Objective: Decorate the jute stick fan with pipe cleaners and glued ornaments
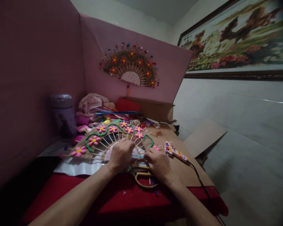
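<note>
A half-round fan point(113, 138) of wooden sticks and twine lies in front of me, trimmed with pink flowers and a wavy green fuzzy strip. My left hand point(121, 153) is closed over the fan's pale inner half-circle, its fingertips pinched; what they hold is hidden. To its right, my right hand point(158, 161) is closed with its fingertips at one end of a thin light-blue strip point(138, 156). Below and between the hands lie scissors point(137, 179) with gold-coloured handles, partly covered by the right hand.
A flower-patterned glue gun point(175, 151) with a black cord rests on cardboard point(191, 174) at right. A purple tumbler point(64, 116) and craft supplies stand behind the fan. Another fan point(132, 64) hangs on the pink board. Red cloth point(103, 201) covers the table's front.
</note>
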A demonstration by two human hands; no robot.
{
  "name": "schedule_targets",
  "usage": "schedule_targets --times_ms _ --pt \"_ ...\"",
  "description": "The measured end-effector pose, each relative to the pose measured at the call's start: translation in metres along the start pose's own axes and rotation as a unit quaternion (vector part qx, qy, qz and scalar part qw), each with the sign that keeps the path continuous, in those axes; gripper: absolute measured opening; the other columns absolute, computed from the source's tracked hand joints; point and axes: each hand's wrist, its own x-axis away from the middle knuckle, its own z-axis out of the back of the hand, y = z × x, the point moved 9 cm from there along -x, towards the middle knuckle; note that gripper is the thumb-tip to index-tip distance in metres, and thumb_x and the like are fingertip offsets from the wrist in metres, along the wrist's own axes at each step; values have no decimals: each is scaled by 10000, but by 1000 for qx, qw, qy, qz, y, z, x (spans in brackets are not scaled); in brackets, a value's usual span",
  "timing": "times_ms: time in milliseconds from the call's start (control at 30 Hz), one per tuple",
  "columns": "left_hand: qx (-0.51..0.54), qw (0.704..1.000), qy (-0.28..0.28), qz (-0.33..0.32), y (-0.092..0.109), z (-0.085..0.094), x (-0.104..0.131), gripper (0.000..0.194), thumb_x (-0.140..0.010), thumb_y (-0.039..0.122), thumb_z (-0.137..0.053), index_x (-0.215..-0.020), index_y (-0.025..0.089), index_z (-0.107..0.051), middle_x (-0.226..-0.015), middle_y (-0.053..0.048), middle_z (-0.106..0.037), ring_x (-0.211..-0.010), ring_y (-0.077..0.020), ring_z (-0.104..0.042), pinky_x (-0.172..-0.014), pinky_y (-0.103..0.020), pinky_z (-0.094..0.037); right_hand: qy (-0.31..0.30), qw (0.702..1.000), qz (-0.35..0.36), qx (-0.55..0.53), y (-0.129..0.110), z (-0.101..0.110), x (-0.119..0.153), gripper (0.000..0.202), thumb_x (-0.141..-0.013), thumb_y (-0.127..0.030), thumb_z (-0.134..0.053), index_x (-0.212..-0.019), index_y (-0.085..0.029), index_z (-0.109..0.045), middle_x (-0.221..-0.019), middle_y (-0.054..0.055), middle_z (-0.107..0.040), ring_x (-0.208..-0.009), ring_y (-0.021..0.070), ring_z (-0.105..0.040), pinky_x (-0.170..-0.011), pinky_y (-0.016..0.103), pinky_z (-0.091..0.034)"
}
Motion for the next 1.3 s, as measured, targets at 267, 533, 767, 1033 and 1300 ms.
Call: schedule_targets --times_ms 267,533,767,1033,1300 --pt "7 993 -51 -110 23 0 0 194 -851 254 -486 -744 177 -628 -730 -59 -617 -736 -194 -497 -680 -337 -412 61 998 -11 -18 7 22 -8 125 -803 -164 -502 -789 -214 -615 -826 7 -619 -744 127 -521 -608 236 -278" --pt "23 998 11 -66 7 14 -6 130 -848 205 -502 -850 162 -625 -759 -50 -609 -767 -180 -519 -699 -315 -441 131 990 -14 57 9 42 -16 127 -781 -136 -513 -800 -223 -603 -838 20 -616 -793 163 -506 -602 266 -251" --pt "-3 996 6 -86 10 13 -7 163 -836 215 -530 -935 158 -645 -808 -59 -642 -803 -198 -502 -741 -349 -442 128 990 -4 58 4 45 -16 123 -776 -140 -534 -796 -237 -607 -825 10 -603 -790 162 -484 -599 269 -245" --pt "15 993 -75 -93 4 -10 -5 174 -787 74 -514 -801 166 -661 -765 -53 -625 -788 -189 -497 -735 -347 -421 159 983 19 93 5 53 -18 148 -785 -130 -523 -836 -232 -619 -857 18 -619 -822 173 -474 -617 276 -259" --pt "43 987 -100 -115 4 -2 -12 154 -799 109 -526 -703 175 -626 -691 -21 -615 -756 -169 -488 -735 -314 -398 159 978 46 127 5 51 -23 144 -833 -163 -496 -808 -217 -627 -840 28 -637 -810 181 -465 -634 283 -270"
